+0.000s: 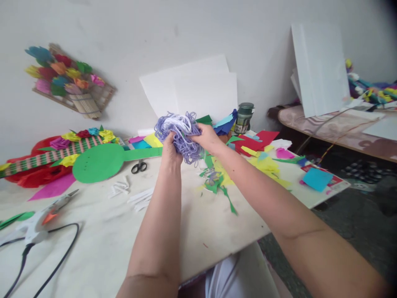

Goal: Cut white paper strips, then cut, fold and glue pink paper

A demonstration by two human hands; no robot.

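Observation:
Both my hands are raised over the table and closed on one tangled bundle of lilac and white paper strips (180, 129). My left hand (170, 151) grips it from below. My right hand (208, 138) clasps its right side, fingers curled into the strips. Loose ends of the bundle hang down between my hands. Green and yellow paper scraps (218, 178) lie on the table (198, 231) just beneath my hands.
A green paper cut-out (102, 161) and black scissors (139, 167) lie at left centre, white strips (130, 192) nearer. A glue gun (40, 221) with a black cord sits front left. A dark jar (243, 118) and white sheets (192, 89) stand by the wall.

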